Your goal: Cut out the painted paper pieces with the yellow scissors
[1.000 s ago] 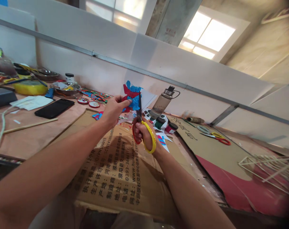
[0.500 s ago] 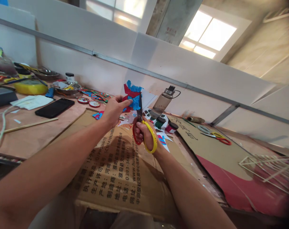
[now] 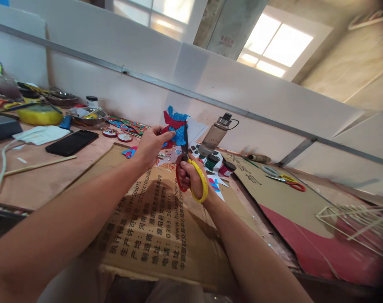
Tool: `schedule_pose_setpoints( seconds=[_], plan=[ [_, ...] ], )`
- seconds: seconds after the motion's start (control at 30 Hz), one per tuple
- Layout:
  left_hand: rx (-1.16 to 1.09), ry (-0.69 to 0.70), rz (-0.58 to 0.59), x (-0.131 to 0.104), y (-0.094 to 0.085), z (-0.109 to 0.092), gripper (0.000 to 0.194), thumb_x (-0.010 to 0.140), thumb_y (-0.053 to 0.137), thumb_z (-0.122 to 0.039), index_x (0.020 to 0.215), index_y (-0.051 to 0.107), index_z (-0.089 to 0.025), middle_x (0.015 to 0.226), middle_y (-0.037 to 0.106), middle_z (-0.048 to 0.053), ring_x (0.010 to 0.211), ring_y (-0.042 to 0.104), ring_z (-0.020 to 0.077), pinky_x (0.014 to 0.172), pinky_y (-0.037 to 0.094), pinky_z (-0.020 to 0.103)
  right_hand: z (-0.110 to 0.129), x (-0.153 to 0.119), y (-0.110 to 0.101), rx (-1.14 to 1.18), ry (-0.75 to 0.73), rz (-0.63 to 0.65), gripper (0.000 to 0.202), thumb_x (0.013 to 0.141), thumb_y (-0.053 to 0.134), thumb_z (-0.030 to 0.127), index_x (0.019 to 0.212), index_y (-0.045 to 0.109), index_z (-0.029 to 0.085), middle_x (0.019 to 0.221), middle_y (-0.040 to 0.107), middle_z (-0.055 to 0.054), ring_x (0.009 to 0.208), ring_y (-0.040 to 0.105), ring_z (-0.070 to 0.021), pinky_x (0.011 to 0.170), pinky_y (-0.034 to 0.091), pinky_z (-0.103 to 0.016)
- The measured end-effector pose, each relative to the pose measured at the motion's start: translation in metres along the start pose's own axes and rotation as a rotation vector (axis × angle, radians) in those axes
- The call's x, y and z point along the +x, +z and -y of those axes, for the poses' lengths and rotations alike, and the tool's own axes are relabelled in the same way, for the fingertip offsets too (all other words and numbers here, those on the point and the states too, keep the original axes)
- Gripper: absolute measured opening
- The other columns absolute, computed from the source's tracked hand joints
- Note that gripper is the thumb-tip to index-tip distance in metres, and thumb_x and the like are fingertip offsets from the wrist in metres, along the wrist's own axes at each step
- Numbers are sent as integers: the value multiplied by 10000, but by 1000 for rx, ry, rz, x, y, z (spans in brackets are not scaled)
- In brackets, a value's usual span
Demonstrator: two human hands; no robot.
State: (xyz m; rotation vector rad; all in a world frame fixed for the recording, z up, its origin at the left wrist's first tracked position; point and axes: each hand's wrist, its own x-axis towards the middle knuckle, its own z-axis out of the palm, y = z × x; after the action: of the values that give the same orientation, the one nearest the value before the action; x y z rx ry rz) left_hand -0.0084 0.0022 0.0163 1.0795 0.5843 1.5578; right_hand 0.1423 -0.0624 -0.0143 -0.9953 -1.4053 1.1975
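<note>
Between the thumb and fingers of my left hand (image 3: 151, 145) is a piece of blue and red painted paper (image 3: 178, 134), raised above the cardboard (image 3: 140, 235). My right hand (image 3: 191, 174) grips scissors (image 3: 198, 182) with one yellow and one red handle. Their dark blades point up along the right edge of the painted paper. The blades look close together; whether paper lies between them I cannot tell. Another blue and red painted scrap (image 3: 129, 152) lies below my left wrist.
Behind my right hand stand a tilted-looking water bottle (image 3: 214, 134), a green paint jar (image 3: 212, 162) and a magenta one (image 3: 227, 168). Left are a black phone (image 3: 71, 142) and a thin stick (image 3: 33, 167). At right lie second scissors (image 3: 287, 182) and a stick frame (image 3: 352, 219).
Both hands, the painted paper and the scissors hold almost the same position. The whole view has shifted very slightly.
</note>
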Motion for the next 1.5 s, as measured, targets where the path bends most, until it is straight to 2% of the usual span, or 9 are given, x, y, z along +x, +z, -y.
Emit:
schedule_pose_setpoints(
  seconds=[0.47, 0.77, 1.0, 1.5],
  plan=[
    [-44, -97, -28, -1, 1, -6, 310, 618, 925, -289, 794, 692, -185, 744, 716, 9, 599, 610, 118, 559, 477, 250, 0, -1, 0, -36, 4, 2, 293, 802, 696, 454, 860, 498, 246, 598, 389, 100, 429, 307, -68, 363, 266, -190],
    [-71, -100, -54, -3, 5, -8, 267, 636, 902, -213, 733, 655, -182, 712, 691, -4, 600, 582, 106, 577, 469, 248, -7, 2, -4, -50, -84, 6, 328, 843, 712, 464, 825, 463, 253, 626, 429, 72, 469, 353, -89, 395, 338, -216],
    [-48, -38, -13, -2, 3, -5, 232, 657, 895, -200, 729, 676, -168, 714, 685, -9, 611, 569, 94, 621, 471, 250, -6, 3, -2, -19, -59, 17, 325, 808, 701, 465, 822, 461, 247, 608, 402, 96, 444, 326, -73, 373, 309, -202],
    [-51, -45, -5, -3, 4, -5, 254, 654, 911, -216, 735, 673, -182, 706, 680, -14, 604, 559, 93, 613, 467, 251, -1, 1, 0, 6, -47, -9, 347, 786, 735, 460, 836, 467, 246, 601, 408, 104, 436, 311, -64, 364, 271, -179]
  ],
)
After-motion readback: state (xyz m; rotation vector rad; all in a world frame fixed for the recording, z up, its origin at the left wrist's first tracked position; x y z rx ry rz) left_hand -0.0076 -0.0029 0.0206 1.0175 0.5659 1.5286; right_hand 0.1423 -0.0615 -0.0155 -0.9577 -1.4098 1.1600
